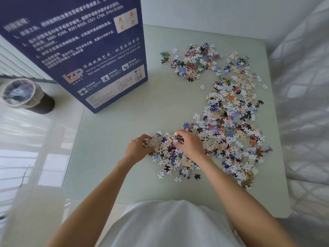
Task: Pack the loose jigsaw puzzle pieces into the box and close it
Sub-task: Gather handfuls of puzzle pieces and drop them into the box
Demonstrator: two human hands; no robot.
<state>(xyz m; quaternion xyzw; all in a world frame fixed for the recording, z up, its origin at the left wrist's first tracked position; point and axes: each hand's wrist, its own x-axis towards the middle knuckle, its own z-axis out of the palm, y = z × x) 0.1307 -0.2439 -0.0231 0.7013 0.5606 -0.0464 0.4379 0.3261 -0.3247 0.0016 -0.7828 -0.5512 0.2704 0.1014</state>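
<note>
both hands' grip on loose puzzle pieces (222,111): left hand (140,147) clutching some, right hand (189,143) likewise.

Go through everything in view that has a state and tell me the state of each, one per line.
box: standing upright on the table, no opening in view
puzzle pieces: loose, spread over the table
left hand: curled round a clump of pieces
right hand: fingers curled into the near pile
bin: lined with a bag, on the floor
</note>
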